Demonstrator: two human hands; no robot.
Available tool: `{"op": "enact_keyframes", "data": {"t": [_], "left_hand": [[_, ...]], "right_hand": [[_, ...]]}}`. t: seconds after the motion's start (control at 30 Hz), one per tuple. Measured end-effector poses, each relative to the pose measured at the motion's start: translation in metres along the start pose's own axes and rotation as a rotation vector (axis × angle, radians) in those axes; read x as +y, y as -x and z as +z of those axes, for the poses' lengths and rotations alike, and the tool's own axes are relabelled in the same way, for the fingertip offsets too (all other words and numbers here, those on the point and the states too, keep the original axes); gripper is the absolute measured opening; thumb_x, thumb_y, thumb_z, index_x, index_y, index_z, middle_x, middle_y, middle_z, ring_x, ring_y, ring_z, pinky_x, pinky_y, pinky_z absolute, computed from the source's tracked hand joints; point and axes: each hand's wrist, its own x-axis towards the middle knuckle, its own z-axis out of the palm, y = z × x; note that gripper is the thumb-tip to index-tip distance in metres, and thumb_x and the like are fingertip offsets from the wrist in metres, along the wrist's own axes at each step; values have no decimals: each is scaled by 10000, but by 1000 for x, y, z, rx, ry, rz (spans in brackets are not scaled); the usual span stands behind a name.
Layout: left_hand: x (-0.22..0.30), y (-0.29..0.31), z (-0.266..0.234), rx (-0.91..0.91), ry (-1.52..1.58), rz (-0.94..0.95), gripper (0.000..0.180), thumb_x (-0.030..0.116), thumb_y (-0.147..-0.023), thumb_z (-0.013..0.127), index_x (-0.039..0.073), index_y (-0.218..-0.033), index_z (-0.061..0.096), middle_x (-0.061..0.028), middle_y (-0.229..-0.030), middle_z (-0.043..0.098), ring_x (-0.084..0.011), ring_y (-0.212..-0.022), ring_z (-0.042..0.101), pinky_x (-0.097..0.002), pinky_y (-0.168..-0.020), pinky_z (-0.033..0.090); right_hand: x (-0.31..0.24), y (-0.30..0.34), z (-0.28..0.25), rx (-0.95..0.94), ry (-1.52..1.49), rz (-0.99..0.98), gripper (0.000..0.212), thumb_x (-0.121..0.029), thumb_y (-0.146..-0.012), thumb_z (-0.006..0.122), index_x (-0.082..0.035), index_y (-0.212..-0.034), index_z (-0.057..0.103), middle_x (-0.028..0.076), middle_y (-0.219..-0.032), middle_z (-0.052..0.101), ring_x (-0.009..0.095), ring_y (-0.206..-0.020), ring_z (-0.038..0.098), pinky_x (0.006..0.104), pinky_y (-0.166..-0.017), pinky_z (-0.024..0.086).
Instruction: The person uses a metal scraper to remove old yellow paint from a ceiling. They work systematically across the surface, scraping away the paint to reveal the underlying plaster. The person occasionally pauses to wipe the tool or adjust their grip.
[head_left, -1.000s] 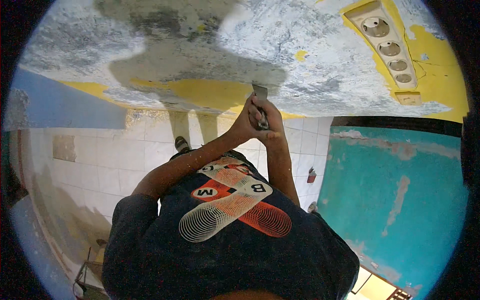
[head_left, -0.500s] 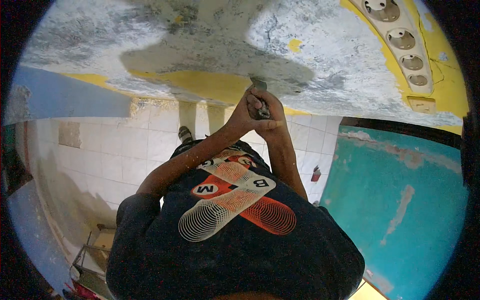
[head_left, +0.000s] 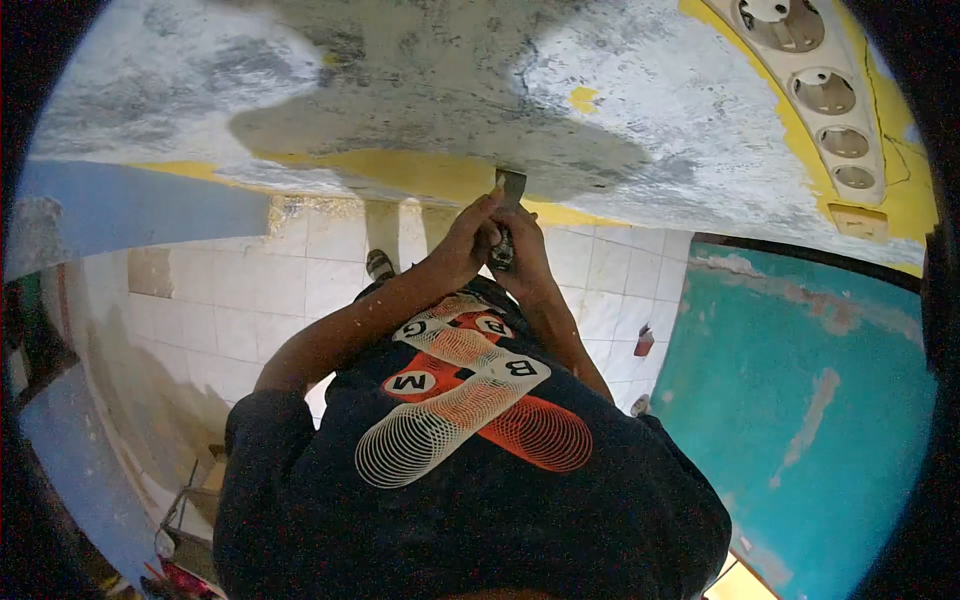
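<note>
Both my hands are closed together around a scraper [head_left: 511, 187] with a flat metal blade and a dark, stained handle. My left hand [head_left: 468, 238] wraps it from the left, with a finger stretched up along the blade. My right hand [head_left: 526, 262] grips the handle from the right. The blade points away from me at the lower part of the wall [head_left: 430, 80], by the edge of a yellow paint strip [head_left: 400, 172]. Whether its tip touches the surface, I cannot tell. Grey and white patches cover the scraped wall above the strip.
A row of round sockets [head_left: 824, 92] runs down the wall at the right. Beside it stands a turquoise panel [head_left: 790, 400] with pale worn patches. White tiles [head_left: 235, 320] lie below, with a small red object [head_left: 644, 342] on them. A blue surface [head_left: 150, 207] is at the left.
My hands and the scraper have come down, slightly toward me. More of the blade shows, and the left finger now lies along it. The whole view has shifted a little.
</note>
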Motion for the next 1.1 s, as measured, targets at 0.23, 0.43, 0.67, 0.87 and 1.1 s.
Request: {"op": "enact_keyframes", "data": {"t": [0.23,0.43,0.67,0.87,1.1], "left_hand": [[5,31,49,90,-725,475,620,492,-902,621,38,-1294,463,-81,-1055,574,-157,-925,568,-284,-839,460],[17,37,72,348,-470,71,820,568,-871,622,8,-1397,337,-158,-1249,476,-241,-1169,484,-341,-959,410],[18,45,57,270,-555,211,830,492,-893,632,-24,-1427,261,-225,-1315,419,-315,-1264,425,-390,-1069,340],[23,58,61,151,-918,334,1009,349,-813,756,-66,-1475,117,-278,-1315,398,-354,-1283,424,-409,-1041,394],[22,52,62,121,-1021,365,936,214,-800,763,-52,-1478,174,-261,-1401,396,-318,-1316,421,-388,-1083,363]], "right_hand": [[-3,21,24,70,67,14,222,-159,-976,490,-50,-1169,497,32,-878,591,120,-683,582,268,-603,506],[-12,19,27,8,84,25,250,-228,-994,494,-51,-1171,504,59,-951,570,136,-803,582,256,-623,498],[17,-22,7,4,339,-365,205,-250,-973,548,-82,-1085,513,46,-919,572,123,-754,564,262,-617,484],[12,-25,5,2,32,-172,99,-130,-929,554,-96,-1004,499,14,-751,527,119,-631,527,266,-534,451],[7,-17,11,59,-11,-118,52,-112,-939,530,-100,-976,496,2,-656,486,111,-512,466,247,-440,405]]}}
